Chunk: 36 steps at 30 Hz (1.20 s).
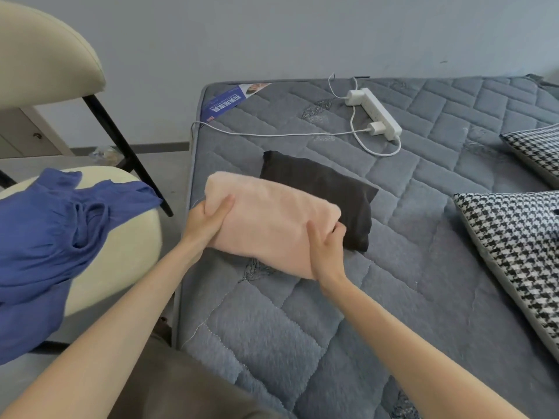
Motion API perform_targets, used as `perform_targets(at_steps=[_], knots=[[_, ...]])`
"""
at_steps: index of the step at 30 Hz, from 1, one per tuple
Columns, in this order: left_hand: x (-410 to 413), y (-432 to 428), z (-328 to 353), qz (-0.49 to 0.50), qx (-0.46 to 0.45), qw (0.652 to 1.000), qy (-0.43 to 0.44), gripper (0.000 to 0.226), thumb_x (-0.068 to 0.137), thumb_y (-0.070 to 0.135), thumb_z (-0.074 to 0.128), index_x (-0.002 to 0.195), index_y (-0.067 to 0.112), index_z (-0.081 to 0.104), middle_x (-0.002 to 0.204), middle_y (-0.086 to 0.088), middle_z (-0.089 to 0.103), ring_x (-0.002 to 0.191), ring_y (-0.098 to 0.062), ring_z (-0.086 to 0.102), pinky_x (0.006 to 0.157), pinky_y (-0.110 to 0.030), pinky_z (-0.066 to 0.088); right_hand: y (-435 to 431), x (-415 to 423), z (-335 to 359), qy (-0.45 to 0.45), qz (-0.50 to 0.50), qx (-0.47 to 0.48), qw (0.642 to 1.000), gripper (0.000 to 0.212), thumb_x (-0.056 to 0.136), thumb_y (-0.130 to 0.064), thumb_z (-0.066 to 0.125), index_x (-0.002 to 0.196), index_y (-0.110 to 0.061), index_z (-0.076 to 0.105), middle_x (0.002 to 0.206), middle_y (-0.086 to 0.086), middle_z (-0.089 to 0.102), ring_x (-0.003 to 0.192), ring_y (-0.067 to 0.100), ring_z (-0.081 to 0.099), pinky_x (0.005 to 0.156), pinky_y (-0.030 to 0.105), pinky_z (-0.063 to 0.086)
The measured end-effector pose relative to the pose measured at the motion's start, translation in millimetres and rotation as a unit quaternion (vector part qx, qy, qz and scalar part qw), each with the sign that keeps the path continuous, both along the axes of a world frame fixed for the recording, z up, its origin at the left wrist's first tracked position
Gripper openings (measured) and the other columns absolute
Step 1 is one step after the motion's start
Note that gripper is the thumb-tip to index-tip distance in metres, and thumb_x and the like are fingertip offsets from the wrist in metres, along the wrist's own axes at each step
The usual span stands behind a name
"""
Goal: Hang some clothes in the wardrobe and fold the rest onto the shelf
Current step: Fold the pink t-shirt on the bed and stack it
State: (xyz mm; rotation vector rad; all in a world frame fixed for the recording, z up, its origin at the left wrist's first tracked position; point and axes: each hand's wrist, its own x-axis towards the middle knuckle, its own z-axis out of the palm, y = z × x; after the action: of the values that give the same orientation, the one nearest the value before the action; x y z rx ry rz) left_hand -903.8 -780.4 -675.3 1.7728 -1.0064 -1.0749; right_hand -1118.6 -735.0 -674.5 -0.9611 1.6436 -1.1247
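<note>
The left hand (208,220) is curled round the left end of a folded pink fleecy garment (269,225), thumb on top, and the right hand (325,249) is clamped on its near right corner, fingers tucked beneath. The bundle is held at the left side of the mattress (423,267), partly over a folded dark garment (329,192) lying there; whether the two touch cannot be told. The pink piece is judged light, soft and thick, liable to slump or unfold if carried by one edge, so support from underneath at both ends is advised. Off the mattress's left edge a blue garment (45,237) is draped over a cream chair (130,252). Toward the mattress's far side a white power strip (375,116) with its cable is laid, and at its right side two houndstooth cushions (520,252) are seen; none is judged to obstruct a lift
</note>
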Motion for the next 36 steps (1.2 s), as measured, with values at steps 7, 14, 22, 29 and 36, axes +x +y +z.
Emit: perform_targets(at_steps=[7, 14, 22, 29, 36], knots=[[-55, -60, 38, -0.04, -0.069, 0.997, 0.019, 0.033, 0.09, 0.047, 0.057, 0.111, 0.022, 0.058, 0.106, 0.005, 0.06, 0.098, -0.012, 0.056, 0.072, -0.021, 0.042, -67, -54, 42, 0.017, -0.066, -0.067, 0.995, 0.049, 0.096, -0.035, 0.052, 0.138, -0.022, 0.032, 0.111, -0.012, 0.048, 0.101, 0.011, 0.05, 0.085, 0.028, 0.041], [-93, -94, 3, -0.106, -0.017, 0.99, -0.092, 0.057, 0.098, 0.023, 0.046, 0.151, 0.017, 0.023, 0.151, -0.005, 0.035, 0.137, -0.024, 0.035, 0.111, -0.035, 0.028, -87, -94, 14, 0.108, -0.034, 0.001, 0.994, 0.069, 0.097, -0.023, 0.051, 0.152, -0.022, 0.009, 0.149, -0.002, 0.031, 0.133, 0.021, 0.035, 0.106, 0.031, 0.03], [-130, -85, -7, -0.215, -0.164, 0.858, -0.436, 0.053, 0.097, 0.027, 0.024, 0.15, 0.025, 0.021, 0.159, 0.004, 0.009, 0.146, -0.018, 0.003, 0.117, -0.043, 0.001, -99, -85, 13, 0.45, 0.052, -0.145, 0.88, 0.055, 0.097, -0.015, 0.046, 0.149, -0.02, 0.03, 0.158, 0.004, 0.021, 0.145, 0.027, 0.016, 0.119, 0.044, 0.01], [-153, -105, -28, -0.305, -0.087, 0.826, -0.466, 0.053, 0.103, 0.04, 0.016, 0.153, 0.03, 0.001, 0.16, 0.007, -0.013, 0.146, -0.018, -0.018, 0.114, -0.037, -0.017, -121, -93, -29, 0.524, 0.154, -0.021, 0.837, 0.05, 0.104, -0.037, 0.02, 0.153, -0.029, 0.014, 0.162, -0.002, 0.002, 0.148, 0.027, -0.006, 0.117, 0.055, -0.006], [-132, -123, -54, -0.282, -0.082, 0.813, -0.503, 0.062, 0.096, 0.058, 0.019, 0.152, 0.033, 0.007, 0.161, -0.006, 0.0, 0.148, -0.021, -0.006, 0.119, -0.047, -0.003, -121, -91, -55, 0.448, 0.102, -0.016, 0.888, 0.062, 0.092, -0.059, 0.012, 0.151, -0.039, 0.012, 0.162, -0.003, -0.006, 0.148, 0.028, -0.004, 0.119, 0.048, 0.015]])
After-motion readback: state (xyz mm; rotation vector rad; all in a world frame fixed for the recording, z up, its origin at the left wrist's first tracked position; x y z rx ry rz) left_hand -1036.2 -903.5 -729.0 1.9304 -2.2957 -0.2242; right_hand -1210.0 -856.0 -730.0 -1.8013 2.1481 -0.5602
